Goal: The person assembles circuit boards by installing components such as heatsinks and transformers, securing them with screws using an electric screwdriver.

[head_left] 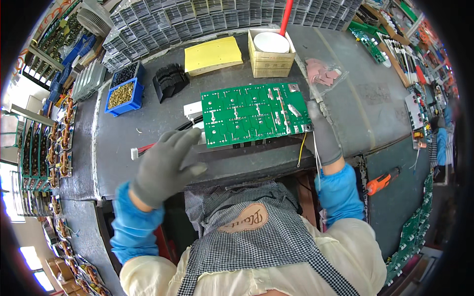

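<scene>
A green circuit board [254, 118] lies with its soldered side up on the dark bench in front of me, dark parts showing under its near edge. My left hand [167, 163], in a grey glove, is raised short of the board's left edge, fingers and thumb apart and nothing in it. Along the board's right edge my right hand [324, 130], gloved too, grips the board; its fingertips are partly hidden. A yellow wire [302, 148] and white wires [316, 153] hang beside that hand. Red and black leads with a white connector [135, 153] stick out at the left.
Behind the board are a yellow sheet stack [212, 54], black parts [169, 81] and a box with a white tub [271, 43]. Blue bins [125, 97] hold brass and dark pieces. A bag of pink pads [323, 74] lies right. An orange electric screwdriver [382, 182] rests near my right elbow.
</scene>
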